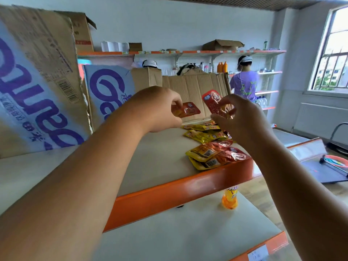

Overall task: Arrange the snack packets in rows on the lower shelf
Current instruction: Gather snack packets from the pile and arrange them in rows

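At the far left a torn cardboard box [37,76] with purple print leans along the back of the upper shelf [160,166], its board matte and creased. Our left grip [158,110] hangs over the middle of that shelf, thumb and fingers pinching a flat orange-red packet [189,110] by its left end. The packet's long axis runs left to right and points toward the other hand.

Just beside it, our right grip [243,119] pinches a red packet [212,101] by its lower end, so this one stands nearly upright, its glossy film crinkled. The two packets are near each other but apart.

Below the right grip a loose pile of packets [212,153], yellow and red foil pouches with barcodes, lies at the upper shelf's front right corner, some reaching the orange front edge.

The lower shelf [188,232], where the rows belong, lies below both grips and toward us. It is a pale, smooth board with an orange lip, and we see no packets on it. An orange plastic bottle [230,199] stands on it just under the upper shelf's front edge, toward the right.

We judge that the coming move goes down and toward us over that orange edge. Both grips look about equally far from the lower shelf. The thin, limp pouches should lie flat once laid lengthwise.
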Demonstrator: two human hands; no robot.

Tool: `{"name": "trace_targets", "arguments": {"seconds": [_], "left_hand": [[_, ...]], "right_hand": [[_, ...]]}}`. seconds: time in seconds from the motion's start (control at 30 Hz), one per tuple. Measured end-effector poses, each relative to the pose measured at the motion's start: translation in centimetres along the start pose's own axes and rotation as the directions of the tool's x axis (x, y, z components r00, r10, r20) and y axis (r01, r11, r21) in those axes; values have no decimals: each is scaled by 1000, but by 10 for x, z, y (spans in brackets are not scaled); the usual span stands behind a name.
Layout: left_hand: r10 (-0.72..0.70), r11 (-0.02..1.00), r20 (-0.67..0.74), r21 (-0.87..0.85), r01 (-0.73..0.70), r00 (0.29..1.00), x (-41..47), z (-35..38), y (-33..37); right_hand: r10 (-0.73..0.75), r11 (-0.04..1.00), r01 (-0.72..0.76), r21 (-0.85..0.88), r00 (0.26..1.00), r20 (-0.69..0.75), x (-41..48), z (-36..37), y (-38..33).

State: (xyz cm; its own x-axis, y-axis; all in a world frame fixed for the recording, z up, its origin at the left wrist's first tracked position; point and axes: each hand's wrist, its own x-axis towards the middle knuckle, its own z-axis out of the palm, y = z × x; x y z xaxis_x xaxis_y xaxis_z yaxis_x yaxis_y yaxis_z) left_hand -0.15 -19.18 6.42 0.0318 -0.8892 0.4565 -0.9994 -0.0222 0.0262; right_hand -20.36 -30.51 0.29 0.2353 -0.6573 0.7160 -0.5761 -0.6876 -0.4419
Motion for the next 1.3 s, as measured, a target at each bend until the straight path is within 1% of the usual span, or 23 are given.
{"name": "trace_targets", "arguments": {"seconds": [0.1,0.23,0.37,0.4,0.47,0.57,0.73,0.9,1.0,1.1,1.3], "left_hand": [[12,1000,-96,-9,-13,995,-34,-13,-16],[7,1000,-213,-20,-11,977,-91,-27,-46],[20,1000,-356,17,-15,934,-148,-44,-81],[7,1000,-382,28,4,924,-174,-56,-97],[-8,1000,-422,15,16,907,-205,-67,-114],[-48,998,-480,2,56,876,-269,-93,-148],[-139,983,-540,27,182,830,-372,-135,-196],[-245,934,-623,55,354,743,-474,-182,-234],[-319,886,-642,60,460,697,-532,-209,-253],[-368,838,-655,72,540,660,-582,-229,-267],[-514,706,-673,20,708,532,-660,-239,-291]], "right_hand": [[3,995,1,101,999,-40,-12,3,-30],[-24,961,36,275,999,-48,-33,21,-81],[-127,936,129,326,991,-28,-59,36,-142],[-156,917,151,368,988,-15,-67,46,-170],[-187,878,170,447,982,-6,-81,55,-201],[-262,826,215,520,965,17,-106,74,-264],[-380,753,276,597,923,52,-150,101,-363],[-475,639,320,699,879,33,-200,125,-466],[-537,561,336,757,843,24,-230,137,-525],[-569,516,316,797,821,43,-262,151,-576],[-621,438,254,862,779,87,-313,181,-651]]}}
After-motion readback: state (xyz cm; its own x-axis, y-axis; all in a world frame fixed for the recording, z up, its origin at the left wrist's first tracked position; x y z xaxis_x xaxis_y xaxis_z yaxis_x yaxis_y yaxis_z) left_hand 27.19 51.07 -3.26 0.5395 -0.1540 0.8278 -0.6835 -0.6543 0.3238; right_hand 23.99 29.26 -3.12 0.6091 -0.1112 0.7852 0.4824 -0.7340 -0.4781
